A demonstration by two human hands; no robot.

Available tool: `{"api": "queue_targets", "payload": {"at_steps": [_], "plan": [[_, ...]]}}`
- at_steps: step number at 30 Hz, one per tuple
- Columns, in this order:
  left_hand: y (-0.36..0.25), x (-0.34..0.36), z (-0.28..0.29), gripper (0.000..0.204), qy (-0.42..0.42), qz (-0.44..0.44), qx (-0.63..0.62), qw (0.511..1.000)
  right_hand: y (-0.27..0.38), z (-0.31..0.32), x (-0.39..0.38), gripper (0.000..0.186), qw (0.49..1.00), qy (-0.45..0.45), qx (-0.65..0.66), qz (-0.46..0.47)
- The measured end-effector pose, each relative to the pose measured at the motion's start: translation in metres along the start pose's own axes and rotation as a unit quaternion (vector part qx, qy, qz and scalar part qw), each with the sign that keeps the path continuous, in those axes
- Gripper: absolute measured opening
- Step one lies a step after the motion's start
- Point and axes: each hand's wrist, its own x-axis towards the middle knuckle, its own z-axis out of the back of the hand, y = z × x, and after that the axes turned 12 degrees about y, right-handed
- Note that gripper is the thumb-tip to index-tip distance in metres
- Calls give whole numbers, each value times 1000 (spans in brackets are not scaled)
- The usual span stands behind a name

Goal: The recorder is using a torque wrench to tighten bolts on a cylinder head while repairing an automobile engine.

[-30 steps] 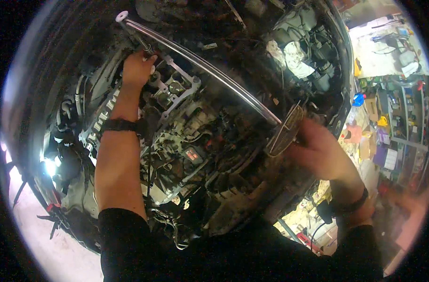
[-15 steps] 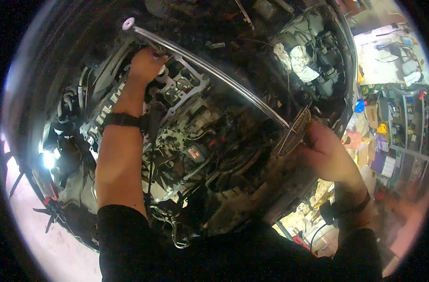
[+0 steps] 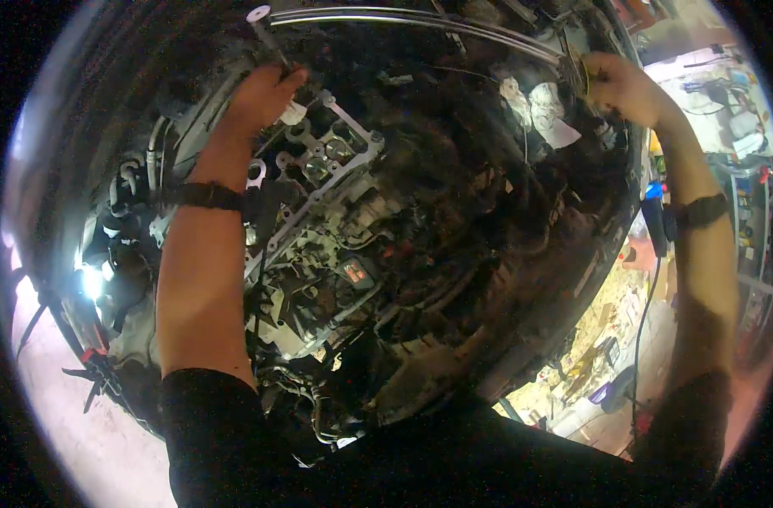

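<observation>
Beam-type torque wrench [image 3: 454, 30] spans the upper part of the engine bay, held between the two hands of the person. Left hand [image 3: 264, 97] has its fingers folded around the extension [image 3: 273, 47] that stands below the wrench's head; only a small part of this extension is visible above the thumb. Right hand [image 3: 625, 87] is at the other end, with fingers curled in a closed grip just beside the scale plate [image 3: 578, 74]. The handle itself is covered by these fingers, so I cannot tell how tightly it is grasped.

As I judge, the step in hand is the turning of a fastener with the wrench; the fastener is hidden under the left hand, and I cannot say in which direction it goes. A further swing would call for an even force on the handle, with the left hand keeping the extension straight and the socket well seated.

Near the left hand lies the bare cylinder head [image 3: 318, 195], with its round openings uncovered. Near the right hand there is a crumpled white rag [image 3: 549, 114], low in the bay. Farther out, a bright lamp [image 3: 92, 281] shines at the left side, and shelves [image 3: 752, 212] stand beyond the car at the right.
</observation>
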Motion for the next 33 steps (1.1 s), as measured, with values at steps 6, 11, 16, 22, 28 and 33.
{"api": "queue_targets", "payload": {"at_steps": [6,11,16,22,28,33], "plan": [[10,9,-19,39,-10,3,-5,1000,35,-37,-6,33,975,-105,-158,-114],[50,12,-37,38,-26,-23,193,981,52,-85,-44,28,987,-158,-2,3],[3,3,-32,36,-48,63,24,997,69,-109,-82,26,983,-182,-14,-20],[30,-9,1,32,-106,-43,56,992,74,-114,-120,24,960,-247,131,-3],[16,-6,-7,29,-101,-8,-64,993,68,-142,-174,25,938,-235,232,-102],[27,6,-21,24,-47,2,19,999,37,-216,-193,16,861,-218,454,-62]]}}
